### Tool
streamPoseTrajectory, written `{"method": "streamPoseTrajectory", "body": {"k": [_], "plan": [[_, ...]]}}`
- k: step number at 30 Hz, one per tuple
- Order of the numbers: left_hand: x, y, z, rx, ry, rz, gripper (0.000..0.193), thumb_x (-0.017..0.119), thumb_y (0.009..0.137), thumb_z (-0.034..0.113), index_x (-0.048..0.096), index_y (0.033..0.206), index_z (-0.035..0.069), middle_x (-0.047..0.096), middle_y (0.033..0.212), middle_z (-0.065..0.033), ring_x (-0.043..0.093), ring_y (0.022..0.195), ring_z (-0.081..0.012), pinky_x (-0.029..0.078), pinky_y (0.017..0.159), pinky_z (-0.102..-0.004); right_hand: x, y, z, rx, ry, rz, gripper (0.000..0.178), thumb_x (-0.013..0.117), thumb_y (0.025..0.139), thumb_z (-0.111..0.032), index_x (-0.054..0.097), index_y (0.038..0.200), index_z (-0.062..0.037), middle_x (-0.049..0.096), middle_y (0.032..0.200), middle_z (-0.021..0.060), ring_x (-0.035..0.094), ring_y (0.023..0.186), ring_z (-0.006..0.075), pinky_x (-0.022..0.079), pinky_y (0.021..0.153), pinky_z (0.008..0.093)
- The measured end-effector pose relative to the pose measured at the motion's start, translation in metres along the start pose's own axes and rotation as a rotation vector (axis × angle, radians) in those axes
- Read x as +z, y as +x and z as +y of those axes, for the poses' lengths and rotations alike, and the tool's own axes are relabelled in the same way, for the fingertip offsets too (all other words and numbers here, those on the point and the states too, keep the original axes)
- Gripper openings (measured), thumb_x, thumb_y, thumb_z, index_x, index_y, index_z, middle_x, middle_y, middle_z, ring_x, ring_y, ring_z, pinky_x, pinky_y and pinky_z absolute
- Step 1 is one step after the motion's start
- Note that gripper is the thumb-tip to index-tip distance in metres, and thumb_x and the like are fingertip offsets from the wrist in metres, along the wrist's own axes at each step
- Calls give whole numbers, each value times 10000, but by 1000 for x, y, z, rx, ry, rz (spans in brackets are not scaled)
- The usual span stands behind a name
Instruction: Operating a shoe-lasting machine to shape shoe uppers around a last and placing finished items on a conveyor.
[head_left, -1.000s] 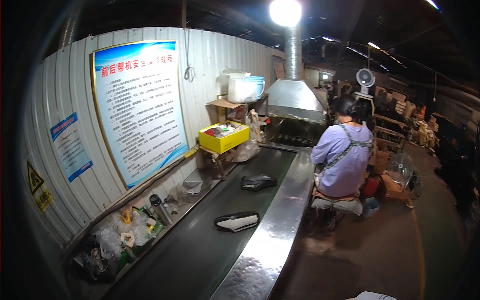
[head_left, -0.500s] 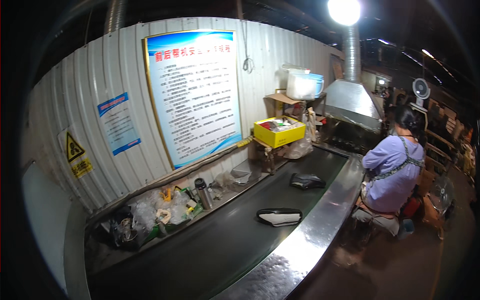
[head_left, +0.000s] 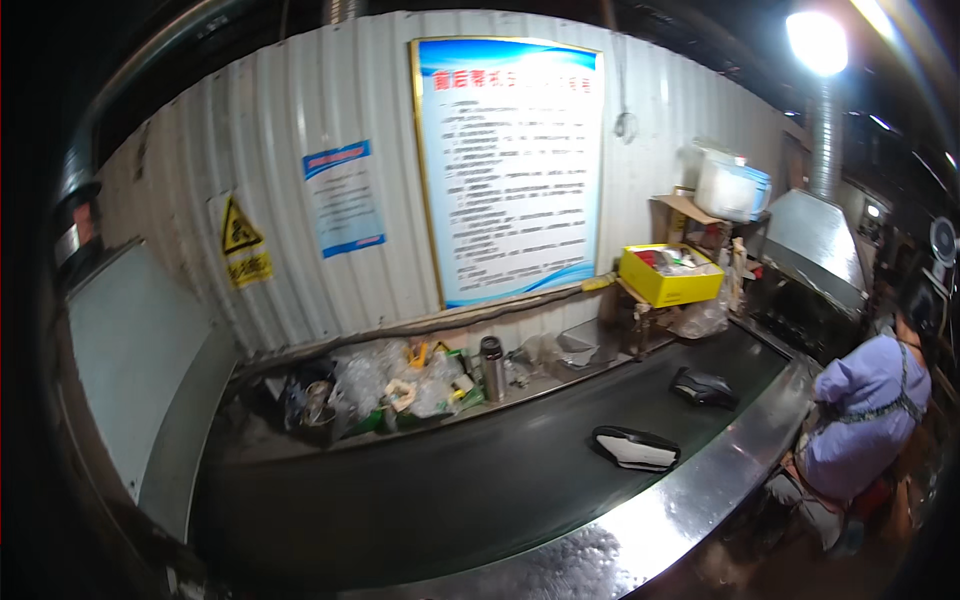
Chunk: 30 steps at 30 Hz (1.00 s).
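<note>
Neither of my hands shows in the head view. Two black shoes lie apart on a dark green conveyor belt (head_left: 420, 505). The nearer shoe (head_left: 637, 450) is on its side and turns a white underside toward me. Farther along the belt, the other shoe (head_left: 704, 388) looks dark all over; its details are hard to make out.
A smooth metal ledge (head_left: 660, 525) edges the belt. Along the wall stand a steel thermos (head_left: 493, 368), plastic bags (head_left: 365, 385) and a yellow box (head_left: 670, 288). A person (head_left: 865, 405) in a lilac top sits at right, near a metal hood (head_left: 815, 240).
My view has swung left, so the wall, belt, shoes and seated person appear farther right. More of the grey panel at left shows. My hands are absent from both frames.
</note>
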<state>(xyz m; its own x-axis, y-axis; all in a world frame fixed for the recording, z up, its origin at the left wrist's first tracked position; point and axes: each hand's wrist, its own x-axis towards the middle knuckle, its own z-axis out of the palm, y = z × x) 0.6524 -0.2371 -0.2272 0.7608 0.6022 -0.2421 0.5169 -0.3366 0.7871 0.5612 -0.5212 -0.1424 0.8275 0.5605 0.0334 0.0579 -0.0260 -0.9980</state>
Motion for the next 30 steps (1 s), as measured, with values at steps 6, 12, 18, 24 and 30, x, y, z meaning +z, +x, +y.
{"method": "streamPoseTrajectory", "body": {"k": [6,12,18,24,30], "plan": [[-82,-33,17,30,-164,43,319,781,782,256,677,976,24,713,891,-119,663,847,-253,519,788,-388,21,68,-3,832,692,-37,842,646,983,-352,107,1616,-219,356,1573,127,351,1430,255,328,1156,413],[-206,-112,30,-97,-132,254,480,770,789,398,680,1058,10,724,961,-164,693,924,-256,534,826,-374,100,108,-77,979,375,-622,711,397,1030,-593,463,1475,-43,529,1453,122,527,1274,254,397,1103,375],[-336,-215,-18,-223,-241,673,623,736,750,543,676,1117,42,727,978,-213,700,982,-357,527,849,-422,220,82,-141,542,91,-679,503,559,1007,-143,444,1467,26,515,1464,105,483,1316,201,365,1103,309],[-469,-343,-118,-127,-425,1309,438,764,870,394,606,1030,18,602,898,-82,574,814,-210,479,792,-359,378,7,-159,393,285,-874,485,650,974,-108,492,1416,13,609,1299,117,569,1164,205,450,999,340],[-576,-448,-232,-353,82,1709,968,836,718,111,297,1521,61,418,1437,-279,393,1347,-444,309,1144,-492,492,-61,-204,505,396,-970,420,661,978,-108,513,1336,55,706,1082,107,659,924,132,531,824,271]]}}
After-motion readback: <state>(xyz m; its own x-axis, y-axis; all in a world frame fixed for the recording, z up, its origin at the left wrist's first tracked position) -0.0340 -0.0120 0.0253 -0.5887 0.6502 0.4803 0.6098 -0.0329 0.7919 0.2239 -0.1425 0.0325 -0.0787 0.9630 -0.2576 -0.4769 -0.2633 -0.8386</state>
